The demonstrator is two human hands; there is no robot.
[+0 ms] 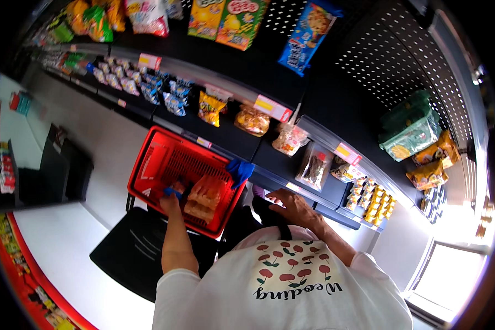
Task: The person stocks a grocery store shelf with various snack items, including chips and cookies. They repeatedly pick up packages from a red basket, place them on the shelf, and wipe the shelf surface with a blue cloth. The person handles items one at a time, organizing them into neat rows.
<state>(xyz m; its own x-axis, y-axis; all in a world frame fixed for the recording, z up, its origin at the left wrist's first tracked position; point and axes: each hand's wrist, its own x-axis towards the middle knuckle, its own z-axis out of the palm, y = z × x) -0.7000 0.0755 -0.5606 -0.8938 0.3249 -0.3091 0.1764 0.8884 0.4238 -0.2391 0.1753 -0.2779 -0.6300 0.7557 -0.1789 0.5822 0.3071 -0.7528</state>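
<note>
My left hand (pixel 170 203) reaches over the near rim of a red plastic shopping basket (pixel 148 134). Its fingers are at a small blue item (pixel 172 192) inside; blur hides whether they close on it. Beside that hand lie orange-brown snack packs (pixel 204 198) in clear wrapping. A bunched blue cloth (pixel 240 172) hangs on the basket's right rim. My right hand (pixel 292 205) is to the right of the basket, close to the lower shelf edge. Its fingers are spread, and I see nothing held in them.
Black shelves (pixel 214 70) with price tags run across in front, bearing bagged and boxed snacks. A blue snack packet (pixel 309 37) stands above. Green packs (pixel 412 123) sit at the right. A black seat-like panel (pixel 128 251) lies left of me.
</note>
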